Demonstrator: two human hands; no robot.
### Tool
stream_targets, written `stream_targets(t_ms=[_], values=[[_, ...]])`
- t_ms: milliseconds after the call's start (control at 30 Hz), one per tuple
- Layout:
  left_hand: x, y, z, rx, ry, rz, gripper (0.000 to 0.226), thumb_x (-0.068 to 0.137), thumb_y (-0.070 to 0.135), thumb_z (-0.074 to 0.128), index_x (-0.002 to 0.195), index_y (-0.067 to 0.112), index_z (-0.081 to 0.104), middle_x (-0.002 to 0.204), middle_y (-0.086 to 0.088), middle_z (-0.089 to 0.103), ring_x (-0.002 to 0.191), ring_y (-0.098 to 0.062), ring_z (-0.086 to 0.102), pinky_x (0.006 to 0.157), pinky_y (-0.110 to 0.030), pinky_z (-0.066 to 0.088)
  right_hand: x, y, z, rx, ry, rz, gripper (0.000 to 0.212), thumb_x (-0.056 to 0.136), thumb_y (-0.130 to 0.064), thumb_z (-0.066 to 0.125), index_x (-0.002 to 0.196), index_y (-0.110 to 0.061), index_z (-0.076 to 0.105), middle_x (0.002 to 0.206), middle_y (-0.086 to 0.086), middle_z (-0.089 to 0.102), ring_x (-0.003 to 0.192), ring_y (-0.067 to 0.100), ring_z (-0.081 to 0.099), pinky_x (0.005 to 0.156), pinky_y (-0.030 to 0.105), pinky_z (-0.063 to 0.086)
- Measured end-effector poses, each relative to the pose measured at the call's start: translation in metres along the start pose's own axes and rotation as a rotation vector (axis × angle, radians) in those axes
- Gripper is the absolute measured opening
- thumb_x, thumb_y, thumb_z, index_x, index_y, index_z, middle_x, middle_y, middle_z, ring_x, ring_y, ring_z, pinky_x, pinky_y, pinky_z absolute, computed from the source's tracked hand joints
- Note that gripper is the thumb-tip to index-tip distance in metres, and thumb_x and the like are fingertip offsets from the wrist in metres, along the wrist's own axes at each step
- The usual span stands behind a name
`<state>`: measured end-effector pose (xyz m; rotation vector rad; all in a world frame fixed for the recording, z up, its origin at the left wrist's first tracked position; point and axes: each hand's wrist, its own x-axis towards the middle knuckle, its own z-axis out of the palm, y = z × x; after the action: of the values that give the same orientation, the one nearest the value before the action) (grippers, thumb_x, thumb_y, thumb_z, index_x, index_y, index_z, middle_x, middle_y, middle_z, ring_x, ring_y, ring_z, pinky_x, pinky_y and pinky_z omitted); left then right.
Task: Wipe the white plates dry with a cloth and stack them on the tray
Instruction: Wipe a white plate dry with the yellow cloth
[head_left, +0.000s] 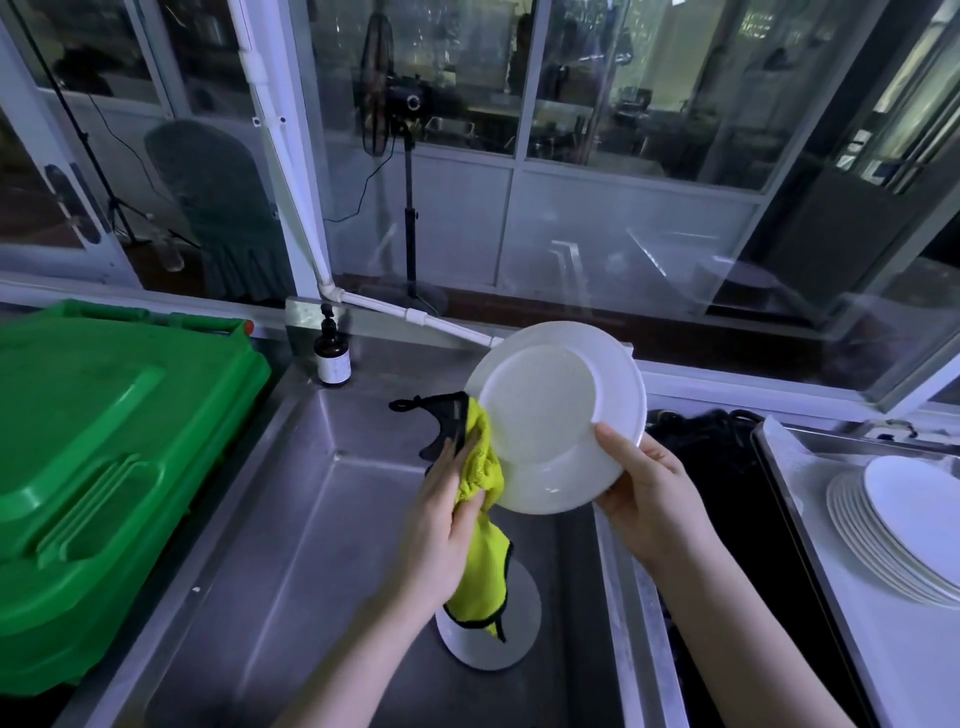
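Wiping step: right hand (644, 499) pinches the round white ceramic plate (558, 415) by its rim; left hand's (447, 499) grip bunches the yellow-green microfibre cloth (480, 467) against it. Next, probably: stack (893, 525) on steel tray (789, 467).

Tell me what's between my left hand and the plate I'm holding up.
The yellow-green cloth, gripped by the left hand against the white plate that the right hand holds; the head view shows it.
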<state>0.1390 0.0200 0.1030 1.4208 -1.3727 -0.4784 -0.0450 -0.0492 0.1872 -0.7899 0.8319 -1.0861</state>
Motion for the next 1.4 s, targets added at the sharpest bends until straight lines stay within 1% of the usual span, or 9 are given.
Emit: stream_targets(t_ms=[100, 233, 400, 667, 767, 867, 1033, 1200, 1400], values=[[-0.001, -0.005, -0.003, 0.025, 0.036, -0.083, 0.050, 0.099, 0.013, 0.051, 0.146, 0.025, 0.039, 0.144, -0.007, 0.052, 0.132, -0.025, 0.050, 0.104, -0.028, 0.039, 0.001, -0.005, 0.000, 0.049, 0.001, -0.013, 0.022, 0.082, -0.018, 0.067, 0.098, -0.009, 0.079, 0.109, 0.014, 0.075, 0.095, 0.025, 0.074, 0.071, 0.032, 0.061], [-0.013, 0.012, 0.012, 0.189, -0.031, 0.204, 0.062, 0.095, 0.011, 0.052, 0.151, 0.027, 0.033, 0.160, 0.007, 0.028, 0.149, -0.015, 0.022, 0.119, -0.027, 0.021, 0.007, -0.004, 0.009, 0.121, 0.048, -0.042, 0.024, 0.086, -0.015, 0.066, 0.106, -0.003, 0.071, 0.106, 0.016, 0.075, 0.091, 0.025, 0.075, 0.068, 0.032, 0.061], [-0.005, 0.033, 0.024, 0.336, -0.077, 0.388, 0.054, 0.096, 0.018, 0.044, 0.150, 0.020, 0.037, 0.161, 0.006, 0.027, 0.150, -0.019, 0.018, 0.117, -0.042, 0.029, 0.008, 0.017, 0.022, 0.133, 0.081, 0.043, 0.024, 0.096, -0.012, 0.058, 0.113, 0.003, 0.067, 0.105, 0.023, 0.074, 0.087, 0.029, 0.074, 0.073, 0.036, 0.062], [-0.011, 0.008, 0.012, 0.216, -0.019, 0.198, 0.064, 0.092, 0.010, 0.051, 0.152, 0.027, 0.033, 0.160, 0.024, 0.015, 0.150, -0.008, 0.013, 0.117, -0.033, 0.024, 0.010, 0.002, 0.010, 0.187, 0.151, 0.007, 0.019, 0.096, -0.013, 0.060, 0.110, -0.003, 0.066, 0.109, 0.017, 0.075, 0.087, 0.023, 0.075, 0.067, 0.031, 0.061], [-0.016, 0.018, 0.020, 0.284, -0.061, 0.312, 0.061, 0.095, 0.013, 0.048, 0.153, 0.023, 0.031, 0.162, 0.012, 0.018, 0.151, -0.018, 0.015, 0.118, -0.040, 0.027, 0.009, 0.005, 0.012, 0.168, 0.149, 0.006, 0.023, 0.097, -0.014, 0.059, 0.114, -0.001, 0.066, 0.111, 0.020, 0.073, 0.093, 0.027, 0.074, 0.072, 0.033, 0.062], [-0.008, 0.037, 0.028, 0.391, -0.120, 0.430, 0.057, 0.094, 0.018, 0.046, 0.151, 0.022, 0.037, 0.161, 0.004, 0.026, 0.150, -0.022, 0.018, 0.114, -0.050, 0.033, 0.004, 0.018, 0.019, 0.146, 0.138, 0.065, 0.022, 0.097, -0.013, 0.059, 0.102, 0.001, 0.075, 0.105, 0.025, 0.073, 0.089, 0.030, 0.074, 0.071, 0.035, 0.062], [0.009, 0.044, 0.019, 0.365, -0.189, 0.393, 0.056, 0.089, 0.023, 0.047, 0.145, 0.026, 0.045, 0.159, 0.013, 0.026, 0.150, -0.012, 0.016, 0.116, -0.046, 0.029, 0.004, 0.023, 0.014, 0.160, 0.069, 0.129, 0.040, 0.098, -0.018, 0.054, 0.128, 0.008, 0.060, 0.128, 0.029, 0.063, 0.122, 0.040, 0.060, 0.108, 0.051, 0.044], [0.009, 0.026, 0.011, 0.208, -0.139, 0.280, 0.054, 0.092, 0.023, 0.044, 0.145, 0.027, 0.044, 0.157, 0.014, 0.032, 0.148, -0.012, 0.023, 0.116, -0.046, 0.031, 0.001, 0.018, 0.004, 0.118, 0.076, 0.104, 0.034, 0.094, -0.018, 0.059, 0.118, 0.006, 0.065, 0.113, 0.026, 0.071, 0.093, 0.031, 0.073, 0.076, 0.038, 0.063], [0.032, 0.018, -0.009, 0.207, -0.133, 0.097, 0.053, 0.097, 0.009, 0.053, 0.147, 0.023, 0.040, 0.157, 0.006, 0.030, 0.149, -0.017, 0.022, 0.120, -0.039, 0.021, -0.010, 0.013, -0.007, -0.010, 0.010, 0.084, 0.026, 0.078, -0.019, 0.070, 0.096, -0.003, 0.076, 0.101, 0.021, 0.075, 0.085, 0.028, 0.074, 0.066, 0.033, 0.061]])
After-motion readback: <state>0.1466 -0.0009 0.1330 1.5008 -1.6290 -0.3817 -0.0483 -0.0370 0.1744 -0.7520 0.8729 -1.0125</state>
